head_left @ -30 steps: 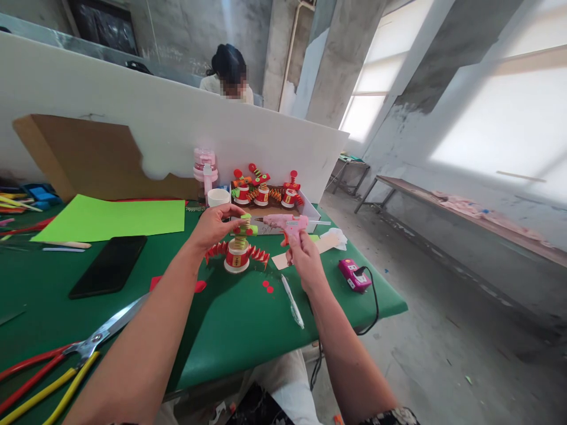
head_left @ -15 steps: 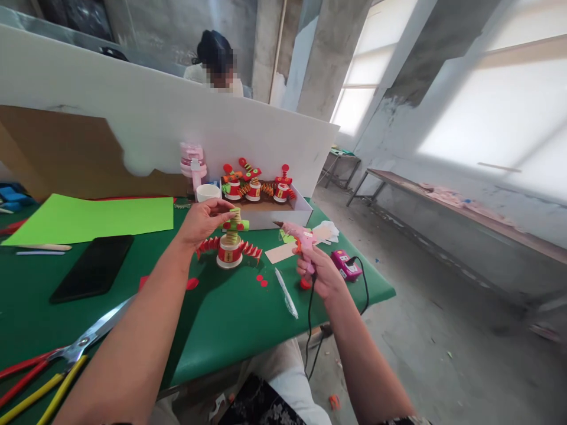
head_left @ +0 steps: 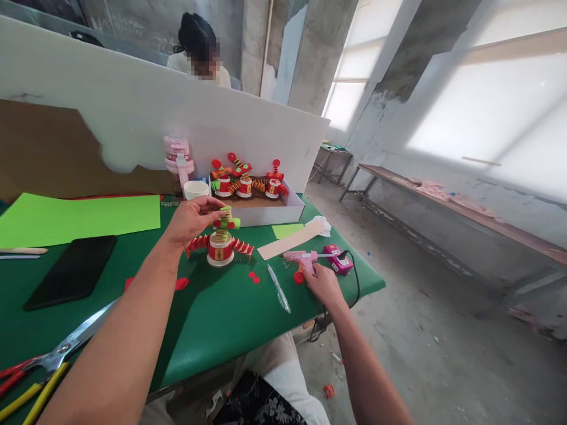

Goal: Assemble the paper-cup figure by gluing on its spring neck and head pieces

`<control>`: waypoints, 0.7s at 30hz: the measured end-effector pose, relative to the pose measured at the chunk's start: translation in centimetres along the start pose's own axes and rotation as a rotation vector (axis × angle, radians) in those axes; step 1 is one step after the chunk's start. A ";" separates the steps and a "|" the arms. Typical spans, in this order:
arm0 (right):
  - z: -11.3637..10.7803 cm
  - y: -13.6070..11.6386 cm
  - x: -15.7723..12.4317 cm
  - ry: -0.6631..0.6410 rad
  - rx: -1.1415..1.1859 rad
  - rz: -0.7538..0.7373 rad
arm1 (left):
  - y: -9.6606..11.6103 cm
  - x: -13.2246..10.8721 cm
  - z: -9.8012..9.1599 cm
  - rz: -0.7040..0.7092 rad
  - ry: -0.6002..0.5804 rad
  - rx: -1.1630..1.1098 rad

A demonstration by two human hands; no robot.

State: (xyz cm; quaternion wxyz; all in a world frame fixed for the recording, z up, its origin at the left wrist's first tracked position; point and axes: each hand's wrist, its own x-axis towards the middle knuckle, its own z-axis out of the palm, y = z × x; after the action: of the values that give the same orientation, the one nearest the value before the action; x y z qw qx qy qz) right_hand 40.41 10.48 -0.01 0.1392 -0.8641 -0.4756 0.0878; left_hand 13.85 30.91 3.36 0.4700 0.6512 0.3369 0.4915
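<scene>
Taking the red-banded paper figure [head_left: 220,254] as the clock's centre, with 12 o'clock at the top of the view, the left hand [head_left: 192,221] reached in from the 8 o'clock side, thumb and fingers pinched together on the springy green top. The figure stood upright on the green table [head_left: 199,336], its 2 folded red arms spread toward 9 and 3 o'clock.

At 3 o'clock, the right hand [head_left: 325,286] was closed around the grip of a pink glue gun [head_left: 301,257], whose nozzle pointed toward the figure, well apart from it. Whether the gun touched the table could not be told. A purple box [head_left: 337,260] with a black plug sat farther out at 3 o'clock.

At 4 o'clock lay 2 red discs [head_left: 256,280] and, beyond them, a pen-like item [head_left: 279,290]. A white box [head_left: 270,216] at 1 o'clock held 3 similar figures [head_left: 244,188]. A white cup [head_left: 196,189] stood at 11 o'clock, a black phone [head_left: 73,268] lay at 9, and large scissors [head_left: 66,348] at 8.
</scene>
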 end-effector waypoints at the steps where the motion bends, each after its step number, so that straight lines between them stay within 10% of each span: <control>1: 0.0 -0.1 -0.1 -0.003 -0.024 0.005 | 0.0 0.0 0.0 -0.002 0.001 -0.002; 5: -0.6 -0.2 -0.6 -0.007 -0.029 0.072 | -0.2 0.2 -0.1 -0.004 -0.008 -0.009; 10: -0.3 -3.9 -0.5 0.307 0.411 -0.122 | -0.2 0.3 -0.2 0.005 -0.002 0.004; 14: 2.5 -11.6 1.8 0.141 1.128 -0.380 | -0.2 0.3 -0.4 0.007 0.022 0.035; 21: 5.0 -19.6 6.1 0.046 1.350 -0.457 | -0.1 0.2 -0.7 0.035 0.028 0.067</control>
State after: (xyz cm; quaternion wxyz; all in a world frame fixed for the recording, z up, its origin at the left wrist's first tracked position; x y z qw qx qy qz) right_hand 26.61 26.42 1.46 0.6688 -0.4695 -0.4835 0.3137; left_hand 13.24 31.34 3.37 0.4347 0.6653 0.3483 0.4971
